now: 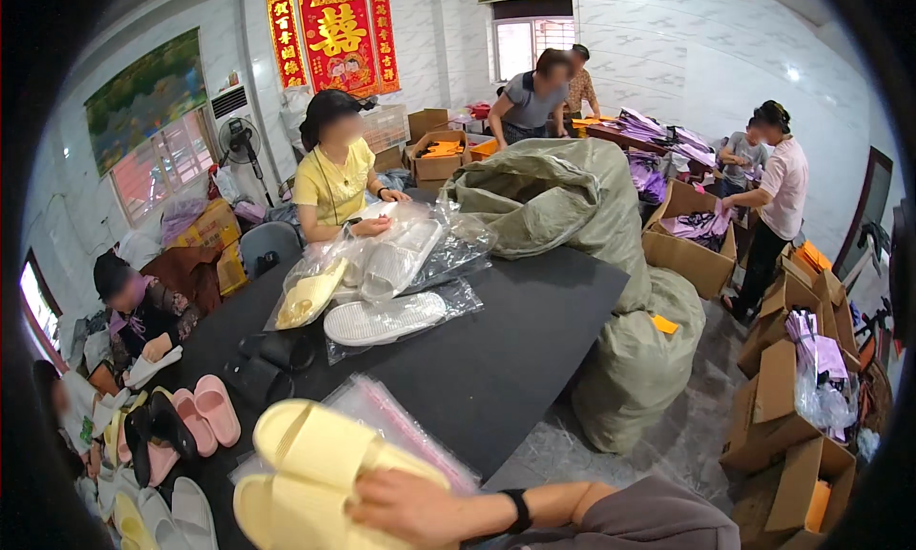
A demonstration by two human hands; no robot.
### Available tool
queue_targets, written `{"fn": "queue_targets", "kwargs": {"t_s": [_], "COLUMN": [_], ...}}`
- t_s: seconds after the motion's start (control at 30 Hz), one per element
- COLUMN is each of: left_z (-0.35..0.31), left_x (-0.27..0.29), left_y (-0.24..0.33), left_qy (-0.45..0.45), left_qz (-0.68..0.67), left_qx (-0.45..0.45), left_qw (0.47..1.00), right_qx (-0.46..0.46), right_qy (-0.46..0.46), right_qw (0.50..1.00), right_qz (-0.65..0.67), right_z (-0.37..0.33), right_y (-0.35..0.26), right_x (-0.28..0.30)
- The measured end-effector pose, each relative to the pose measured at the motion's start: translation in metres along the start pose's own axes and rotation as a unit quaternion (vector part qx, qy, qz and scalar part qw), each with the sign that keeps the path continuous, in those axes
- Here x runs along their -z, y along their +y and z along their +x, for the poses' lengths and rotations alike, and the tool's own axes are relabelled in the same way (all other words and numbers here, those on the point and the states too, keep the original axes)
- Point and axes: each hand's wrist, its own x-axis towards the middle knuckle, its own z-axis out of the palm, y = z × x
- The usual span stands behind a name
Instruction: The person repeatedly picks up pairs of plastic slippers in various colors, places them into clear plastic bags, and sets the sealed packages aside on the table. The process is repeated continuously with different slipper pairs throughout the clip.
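1. Under the fingers (367, 500) of the right hand (412, 504) lie two yellow slippers (334, 442), side by side and overlapping slightly. The fingers are bent and close together; the thumb's grip is hidden, so I cannot tell whether they pinch or only press. The left hand is out of view.
2. Beneath those fingers the pair looks light, soft and springy, hardly fragile, perhaps a little slick. A hold across both straps, or where the two soles meet, should keep them together.
3. Just beyond the fingers, clear flat bags (391, 412) with pink edging lie partly under the slippers on the black worktop (520, 359); their number is unclear.
4. Leftward from the fingers are two black slippers (277, 350), then two pink slippers (218, 409).
5. Farther ahead of the fingers, bagged slippers (386, 318) overlap too much to count, before one co-worker in a yellow top (329, 183).
6. Ahead and right of the fingers stand two bulky green-grey sacks (634, 383).
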Motion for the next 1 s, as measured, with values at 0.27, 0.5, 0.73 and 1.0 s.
{"fn": "queue_targets", "kwargs": {"t_s": [0.27,0.5,0.73,1.0], "left_z": [0.003,0.013,0.016,0.015], "left_x": [0.002,0.049,0.032,0.041], "left_y": [-0.005,0.023,0.018,-0.011], "left_qy": [-0.043,-0.101,-0.09,-0.13], "left_qz": [0.013,-0.01,-0.009,-0.023], "left_qx": [-0.016,0.049,0.029,-0.012], "left_qw": [0.999,0.994,0.996,0.991], "right_qx": [-0.094,-0.185,-0.236,-0.204], "right_qy": [-0.236,-0.22,-0.206,-0.218], "right_qw": [0.965,0.949,0.936,0.943], "right_qz": [-0.065,-0.132,-0.159,-0.148], "right_z": [-0.008,-0.034,-0.05,-0.052], "right_y": [0.018,0.064,0.085,0.084], "right_x": [-0.112,-0.091,-0.061,-0.083]}}
